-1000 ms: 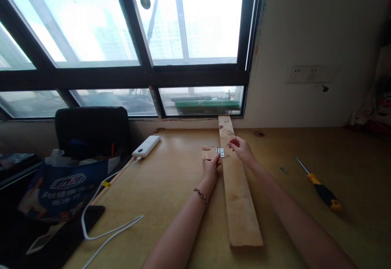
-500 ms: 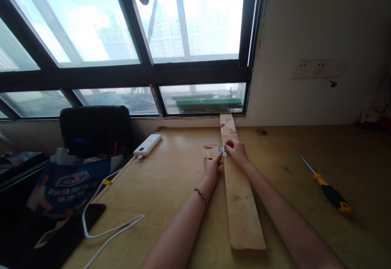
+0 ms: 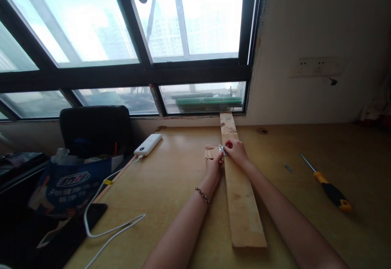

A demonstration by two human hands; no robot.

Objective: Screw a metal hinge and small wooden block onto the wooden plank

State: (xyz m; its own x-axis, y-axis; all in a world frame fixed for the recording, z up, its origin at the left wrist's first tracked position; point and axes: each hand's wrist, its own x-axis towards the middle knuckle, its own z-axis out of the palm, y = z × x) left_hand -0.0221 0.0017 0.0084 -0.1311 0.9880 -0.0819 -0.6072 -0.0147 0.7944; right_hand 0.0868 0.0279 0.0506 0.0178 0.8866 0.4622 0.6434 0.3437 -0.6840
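A small metal hinge [image 3: 221,150] spans a short wooden block [image 3: 210,151] on the left and a long wooden plank [image 3: 242,195] on the right. My left hand [image 3: 214,166] is closed at the block, its thumb pressing on the hinge's left leaf. From the right, my right hand [image 3: 236,151] reaches over the plank with thumb and fingertips pinched together at the hinge's right leaf. Whatever sits between those fingertips is too small to make out. The plank lies lengthwise on the table, its far end close to the window.
On the right of the wooden table [image 3: 177,195] lie a yellow-and-black screwdriver [image 3: 332,193] and some small screws [image 3: 288,168]. A white power bank [image 3: 148,145] with a white cable [image 3: 114,228] rests at the left edge. Beyond that edge stand a black chair [image 3: 95,128] and a blue bag [image 3: 71,187].
Both hands stay at the hinge with only slight finger shifts. The left hand has moved a touch to the right, and the view has shifted slightly.
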